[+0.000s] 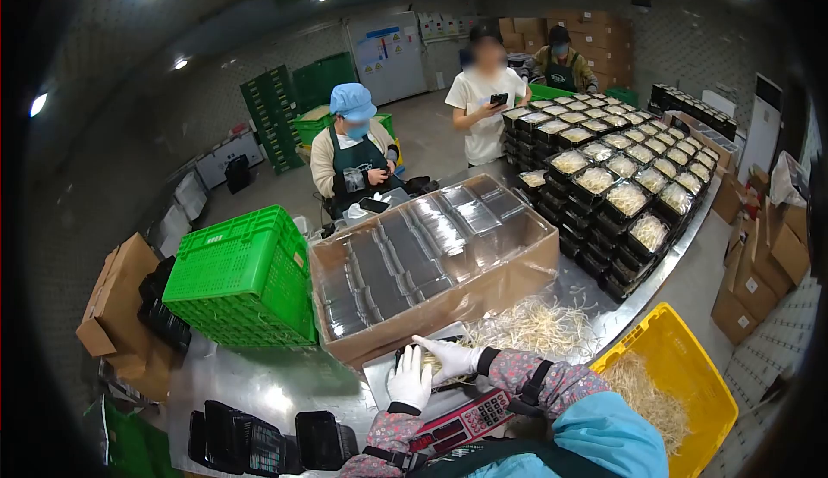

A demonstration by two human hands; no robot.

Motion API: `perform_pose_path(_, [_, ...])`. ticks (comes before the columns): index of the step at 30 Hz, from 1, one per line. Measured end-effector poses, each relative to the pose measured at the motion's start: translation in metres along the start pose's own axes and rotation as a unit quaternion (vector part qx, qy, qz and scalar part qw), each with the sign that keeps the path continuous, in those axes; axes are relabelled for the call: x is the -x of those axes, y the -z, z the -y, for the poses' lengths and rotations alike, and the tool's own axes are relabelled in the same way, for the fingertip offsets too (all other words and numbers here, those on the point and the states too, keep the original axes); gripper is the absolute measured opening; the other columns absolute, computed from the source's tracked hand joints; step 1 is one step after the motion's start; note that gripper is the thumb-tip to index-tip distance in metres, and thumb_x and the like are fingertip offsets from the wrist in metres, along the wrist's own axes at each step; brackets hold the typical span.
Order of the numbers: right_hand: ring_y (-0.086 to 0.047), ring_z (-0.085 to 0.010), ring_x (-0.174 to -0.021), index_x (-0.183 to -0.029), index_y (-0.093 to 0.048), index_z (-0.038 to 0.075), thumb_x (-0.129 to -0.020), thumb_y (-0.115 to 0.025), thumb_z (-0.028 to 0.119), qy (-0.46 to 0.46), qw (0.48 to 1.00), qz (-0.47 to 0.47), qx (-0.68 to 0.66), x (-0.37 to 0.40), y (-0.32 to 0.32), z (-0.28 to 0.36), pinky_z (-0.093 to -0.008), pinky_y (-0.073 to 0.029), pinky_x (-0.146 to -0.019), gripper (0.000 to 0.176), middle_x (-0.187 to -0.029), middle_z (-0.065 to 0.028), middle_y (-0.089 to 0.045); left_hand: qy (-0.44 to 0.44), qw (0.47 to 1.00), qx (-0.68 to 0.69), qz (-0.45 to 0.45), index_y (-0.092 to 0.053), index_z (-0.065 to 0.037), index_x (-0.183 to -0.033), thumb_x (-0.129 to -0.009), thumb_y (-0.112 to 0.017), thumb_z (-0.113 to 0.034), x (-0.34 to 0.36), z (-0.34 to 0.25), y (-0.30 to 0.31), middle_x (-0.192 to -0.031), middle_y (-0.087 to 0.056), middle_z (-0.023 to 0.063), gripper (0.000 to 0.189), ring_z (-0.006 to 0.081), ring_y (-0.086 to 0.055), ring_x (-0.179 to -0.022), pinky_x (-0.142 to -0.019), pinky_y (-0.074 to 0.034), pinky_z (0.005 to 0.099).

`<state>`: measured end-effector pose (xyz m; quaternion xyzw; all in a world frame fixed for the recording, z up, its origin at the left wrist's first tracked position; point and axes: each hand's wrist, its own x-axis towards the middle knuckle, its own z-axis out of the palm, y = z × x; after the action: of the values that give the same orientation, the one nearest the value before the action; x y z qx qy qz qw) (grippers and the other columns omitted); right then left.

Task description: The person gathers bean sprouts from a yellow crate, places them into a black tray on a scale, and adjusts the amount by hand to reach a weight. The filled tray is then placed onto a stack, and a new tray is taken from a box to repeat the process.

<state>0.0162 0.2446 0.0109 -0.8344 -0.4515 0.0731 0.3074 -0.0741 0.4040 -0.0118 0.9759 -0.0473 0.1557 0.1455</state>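
Both of my hands wear white gloves and meet above a red digital scale (466,419). My left hand (409,385) points away from me, fingers stretched over a black tray edge (399,355) that is mostly hidden. From the right, my right hand (450,361) reaches in with its fingers extended and spread, low over the tray and some pale strands. What lies under the palms cannot be made out. Just beyond my right hand is a loose heap of thin pale stalks (539,327), resembling sprouts or enoki.
A carton of stacked black trays (431,305) stands ahead, beside green crates (233,279). Filled trays (625,198) are piled at the right. A yellow crate (690,340) holds more stalks. Empty black trays (250,443) lie front left. Several people (358,154) are across the table.
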Motion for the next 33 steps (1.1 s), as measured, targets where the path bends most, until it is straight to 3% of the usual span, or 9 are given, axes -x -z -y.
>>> perform_pose_path(2, [-0.054, -0.0386, -0.113, -0.138, -0.042, 0.003, -0.059, -0.080, 0.039, 0.039, 0.997, -0.025, 0.057, 0.007, 0.013, -0.010, -0.0416, -0.043, -0.098, 0.095, -0.122, -0.0247, -0.054, -0.004, 1.000, -0.022, -0.019, -0.047, -0.008, -0.138, -0.092, -0.050, -0.033, 0.001, 0.002, -0.005, -0.139, -0.049, 0.0180, 0.053, 0.0341, -0.047, -0.126, -0.102, -0.039, 0.0443])
perform_pose_path(5, [-0.054, -0.0359, -0.114, -0.131, -0.053, 0.006, -0.061, -0.078, 0.044, 0.026, 0.955, 0.090, 0.282, 0.024, 0.070, 0.005, -0.0436, -0.045, -0.094, 0.084, -0.123, -0.0239, -0.054, 0.008, 0.999, -0.025, -0.018, -0.047, -0.008, -0.138, -0.092, -0.051, -0.033, -0.001, -0.004, -0.004, -0.139, -0.049, 0.0185, 0.053, 0.0345, -0.049, -0.125, -0.101, -0.040, 0.0445])
perform_pose_path(7, [-0.056, -0.0343, -0.112, -0.123, -0.061, 0.007, -0.062, -0.075, 0.049, -0.064, 0.952, 0.171, 0.247, 0.026, 0.078, -0.006, -0.0462, -0.048, -0.088, 0.075, -0.120, -0.0236, -0.057, 0.023, 0.999, -0.011, -0.029, -0.045, -0.009, -0.140, -0.092, -0.051, -0.033, -0.001, -0.008, -0.003, -0.139, -0.049, 0.0187, 0.054, 0.0350, -0.049, -0.125, -0.101, -0.041, 0.0444])
perform_pose_path(8, [-0.064, -0.0339, -0.093, -0.113, -0.063, 0.005, -0.067, -0.071, 0.046, -0.037, 0.953, 0.144, 0.265, 0.031, 0.072, -0.016, -0.0480, -0.052, -0.072, 0.062, -0.099, -0.0203, -0.066, 0.033, 0.999, -0.003, -0.035, -0.045, -0.009, -0.140, -0.092, -0.051, -0.032, -0.001, -0.011, -0.003, -0.139, -0.048, 0.0188, 0.054, 0.0353, -0.049, -0.124, -0.101, -0.041, 0.0444])
perform_pose_path(11, [-0.067, -0.0333, -0.069, -0.095, -0.065, 0.004, -0.071, -0.066, 0.033, -0.053, 0.955, 0.121, 0.266, 0.034, 0.052, -0.024, -0.0466, -0.051, -0.056, 0.038, -0.074, -0.0150, -0.067, 0.058, 0.998, 0.007, -0.034, -0.042, -0.012, -0.143, -0.092, -0.051, -0.032, -0.004, -0.020, -0.002, -0.140, -0.047, 0.0189, 0.056, 0.0358, -0.048, -0.125, -0.101, -0.042, 0.0440])
perform_pose_path(12, [-0.065, -0.0321, -0.056, -0.079, -0.064, 0.005, -0.071, -0.062, 0.021, 0.009, 0.961, 0.050, 0.273, 0.034, 0.034, -0.037, -0.0445, -0.048, -0.047, 0.018, -0.063, -0.0123, -0.064, 0.059, 0.997, 0.023, -0.051, -0.040, -0.019, -0.144, -0.092, -0.051, -0.036, -0.003, -0.014, -0.015, -0.142, -0.045, 0.0190, 0.056, 0.0365, -0.048, -0.125, -0.093, -0.045, 0.0494])
perform_pose_path(17, [-0.068, -0.0299, -0.063, -0.073, -0.067, 0.008, -0.070, -0.062, 0.014, 0.014, 0.957, 0.028, 0.288, 0.033, 0.035, -0.030, -0.0411, -0.051, -0.051, 0.008, -0.069, -0.0123, -0.067, 0.081, 0.996, 0.010, -0.047, -0.052, -0.022, -0.136, -0.092, -0.051, -0.036, 0.001, -0.010, -0.029, -0.143, -0.044, 0.0187, 0.046, 0.0352, -0.046, -0.127, -0.098, -0.039, 0.0548])
perform_pose_path(23, [-0.067, -0.0308, -0.063, -0.070, -0.067, 0.008, -0.071, -0.062, 0.015, 0.001, 0.964, 0.034, 0.264, 0.032, 0.050, -0.033, -0.0422, -0.052, -0.054, 0.008, -0.066, -0.0132, -0.067, 0.074, 0.994, -0.057, -0.059, -0.053, -0.019, -0.134, -0.092, -0.052, -0.031, 0.001, -0.020, -0.023, -0.140, -0.046, 0.0197, 0.044, 0.0377, -0.050, -0.122, -0.098, -0.043, 0.0469])
perform_pose_path(33, [-0.067, -0.0331, -0.066, -0.073, -0.067, 0.008, -0.074, -0.059, 0.014, 0.005, 0.977, -0.012, 0.212, 0.035, 0.055, -0.036, -0.0441, -0.053, -0.058, 0.011, -0.069, -0.0149, -0.066, 0.080, 0.990, -0.106, -0.046, -0.054, -0.016, -0.131, -0.092, -0.051, -0.032, -0.003, -0.025, -0.017, -0.139, -0.047, 0.0191, 0.043, 0.0334, -0.051, -0.121, -0.097, -0.043, 0.0478])
